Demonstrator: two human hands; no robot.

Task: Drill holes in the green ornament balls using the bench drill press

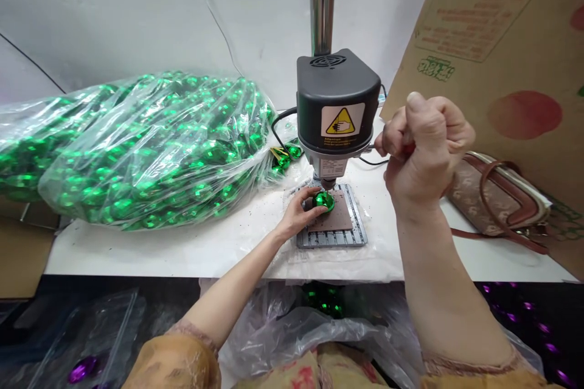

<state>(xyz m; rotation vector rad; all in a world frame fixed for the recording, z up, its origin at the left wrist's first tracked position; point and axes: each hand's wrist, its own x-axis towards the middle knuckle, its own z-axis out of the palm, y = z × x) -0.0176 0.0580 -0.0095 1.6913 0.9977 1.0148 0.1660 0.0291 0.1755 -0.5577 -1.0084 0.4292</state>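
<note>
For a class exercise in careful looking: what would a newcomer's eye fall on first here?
Probably the big clear bag of shiny green balls, spread across the left. Next, the black-topped drilling machine near the centre, with its yellow warning label. Beneath it the left hand holds a green ball, while the right hand grips the side lever.

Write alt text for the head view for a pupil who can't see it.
A person's left hand holds a shiny green bauble beneath a black drill press, and the right hand is closed at the machine's side lever. A clear plastic bag of green pieces lies to the left; a patterned handbag and printed cardboard stand to the right.
</note>
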